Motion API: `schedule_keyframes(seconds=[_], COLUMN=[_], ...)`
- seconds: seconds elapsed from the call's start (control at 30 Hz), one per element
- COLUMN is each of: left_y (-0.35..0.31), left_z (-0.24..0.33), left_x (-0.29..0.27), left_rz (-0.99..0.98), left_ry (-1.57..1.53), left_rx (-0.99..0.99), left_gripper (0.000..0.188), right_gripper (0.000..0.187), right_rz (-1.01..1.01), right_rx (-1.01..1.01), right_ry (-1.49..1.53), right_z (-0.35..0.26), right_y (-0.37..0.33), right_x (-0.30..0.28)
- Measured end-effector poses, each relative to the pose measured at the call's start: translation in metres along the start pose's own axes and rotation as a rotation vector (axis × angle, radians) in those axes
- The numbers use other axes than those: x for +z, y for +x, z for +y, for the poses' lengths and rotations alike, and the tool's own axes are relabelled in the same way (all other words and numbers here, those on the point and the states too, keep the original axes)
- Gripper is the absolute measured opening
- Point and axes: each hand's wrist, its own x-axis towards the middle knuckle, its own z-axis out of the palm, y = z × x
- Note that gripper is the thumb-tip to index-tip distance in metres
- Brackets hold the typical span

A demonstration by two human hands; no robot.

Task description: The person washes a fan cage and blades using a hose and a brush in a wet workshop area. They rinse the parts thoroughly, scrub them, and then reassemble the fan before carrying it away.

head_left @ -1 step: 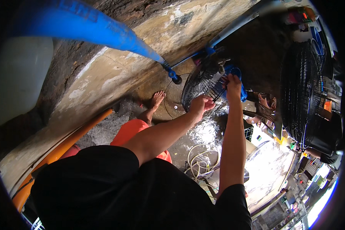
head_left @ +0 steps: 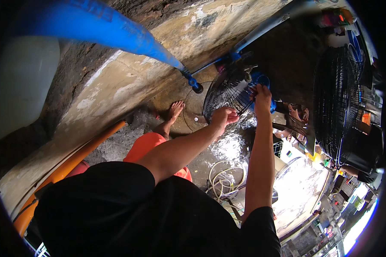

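A black wire fan guard [head_left: 221, 96], wet and tilted, is between my two hands above the floor. My left hand [head_left: 222, 118] is closed at the guard's near lower edge, fingers curled around the wires. Higher up on the right, my right hand [head_left: 262, 99] is closed on the guard's right side, with its fingertips partly hidden. Just above the guard a metal tap [head_left: 248, 76] sticks out. Behind my right hand stands a blue bucket [head_left: 261, 79], partly covered by the hand and guard.
A large black fan [head_left: 336, 103] stands at the right. A pale hose [head_left: 226, 180] lies coiled on the wet floor. The blue pipe [head_left: 128, 36] runs down along the stained wall [head_left: 128, 81]. An orange pipe [head_left: 81, 158] slants at the left. A round cover [head_left: 195, 120] lies near my foot.
The fingers of my left hand have curled in slightly at the guard's edge. The guard and my right hand stay almost in place.
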Motion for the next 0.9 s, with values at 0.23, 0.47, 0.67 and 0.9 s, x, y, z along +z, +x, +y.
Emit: schedule_keyframes(seconds=[0.23,0.47,0.67,0.9], left_y=[0.022,0.059,0.086,0.082], left_z=[0.027,0.039,0.049,0.065], left_x=[-0.001,0.036,0.037,0.035], left_rz=[0.097,0.074,0.123,0.07], left_ry=[-0.121,-0.114,-0.122,-0.022], left_rx=[0.009,-0.037,0.043,-0.017], left_gripper=[0.019,0.021,0.02,0.019], right_gripper=[0.018,0.021,0.024,0.028], right_rz=[-0.009,0.177,0.097,0.069], right_rx=[-0.101,-0.115,-0.226,-0.084], right_ry=[-0.104,-0.264,-0.446,-0.311], right_z=[-0.027,-0.031,-0.016,-0.03], right_y=[-0.091,-0.14,-0.102,-0.098], right_x=[-0.05,-0.078,-0.077,-0.063])
